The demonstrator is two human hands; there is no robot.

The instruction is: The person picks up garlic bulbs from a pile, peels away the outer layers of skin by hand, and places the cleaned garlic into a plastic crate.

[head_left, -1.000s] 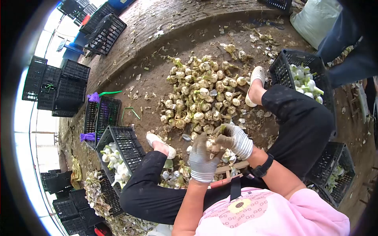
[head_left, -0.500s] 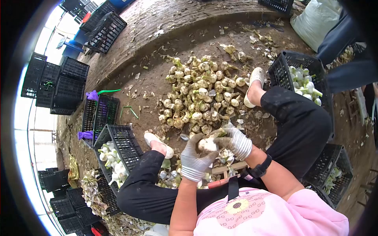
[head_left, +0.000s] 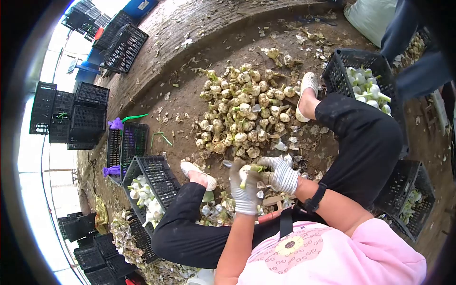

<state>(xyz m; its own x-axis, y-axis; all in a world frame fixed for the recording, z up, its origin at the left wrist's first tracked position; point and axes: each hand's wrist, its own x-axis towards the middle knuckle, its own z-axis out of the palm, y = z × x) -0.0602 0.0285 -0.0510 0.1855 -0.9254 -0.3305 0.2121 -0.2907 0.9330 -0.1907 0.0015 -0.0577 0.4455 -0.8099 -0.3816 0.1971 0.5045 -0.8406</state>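
My left hand (head_left: 245,189), in a striped, soiled glove, is wrapped round a garlic bulb (head_left: 244,172) between my knees. My right hand (head_left: 280,174), gloved the same way, pinches the bulb's green stem (head_left: 258,168) from the right. Just beyond both hands, a heap of untrimmed garlic (head_left: 242,111) lies on the soil. Loose skins are scattered below and beside my hands. The fingertips of both gloves are partly hidden around the bulb.
Black crates with white bulbs stand at left (head_left: 164,183) and right (head_left: 339,71). Another crate (head_left: 415,209) is at lower right. A pale sack (head_left: 373,21) and a co-worker's leg (head_left: 422,78) are at upper right. Empty crates (head_left: 88,111) are stacked at left.
My left hand has turned more upright around the bulb, and the bulb's white side is less exposed. My right hand has shifted slightly left. The whole view has shifted a little.
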